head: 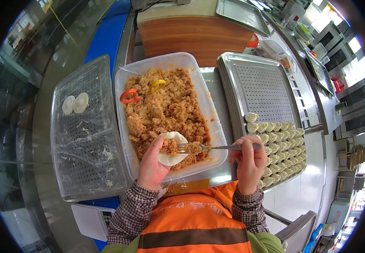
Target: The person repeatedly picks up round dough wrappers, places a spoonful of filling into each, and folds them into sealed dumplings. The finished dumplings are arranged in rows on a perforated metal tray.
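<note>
A round dough wrapper lies across the fingers of my left hand, its thumb at the near edge. On the wrapper sits a lump of minced filling. My right hand grips the handle of a metal fork, whose tines touch the filling on the wrapper. More filling clings to the fork behind the tines. Both hands are over the near end of a translucent plastic tub, which holds a large mass of filling. A red scissor handle and a yellow one stick out of it.
At left, two dough wrappers lie on a floury perforated tray. Rows of pleated dumplings fill the near part of a stacked perforated metal tray at right. A white scale stands at lower left.
</note>
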A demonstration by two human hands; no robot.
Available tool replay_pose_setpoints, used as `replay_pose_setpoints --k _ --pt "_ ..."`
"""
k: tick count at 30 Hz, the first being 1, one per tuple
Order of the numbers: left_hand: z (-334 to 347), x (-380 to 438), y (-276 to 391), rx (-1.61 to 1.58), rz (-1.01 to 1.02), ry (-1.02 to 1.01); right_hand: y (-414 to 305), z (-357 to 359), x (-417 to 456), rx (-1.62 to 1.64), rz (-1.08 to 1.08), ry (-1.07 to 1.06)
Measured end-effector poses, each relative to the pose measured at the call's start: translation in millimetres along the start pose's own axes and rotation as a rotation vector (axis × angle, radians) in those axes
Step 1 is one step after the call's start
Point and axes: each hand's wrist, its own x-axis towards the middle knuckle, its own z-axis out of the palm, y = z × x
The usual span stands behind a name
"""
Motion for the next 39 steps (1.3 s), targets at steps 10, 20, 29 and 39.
replay_pose_setpoints --k 10,20,29,39 --pt "-1.2 0.9 -0.7 0.100 0.002 -0.060 10.5 9.6 2.6 -0.192 -0.036 -0.089" --pt "-25.3 -19.4 21.9 -0.016 0.155 0.056 6.4 14.1 15.3 -0.914 -0.501 -0.431" --pt "-22.9 -43.4 12.4 0.205 0.066 -0.028 40.0 26.1 19.5 -0.965 -0.417 -0.595" --pt "-3.5 -82.7 -13.4 0.328 0.136 -0.163 13.9 26.4 -45.9 -0.009 0.318 -0.586"
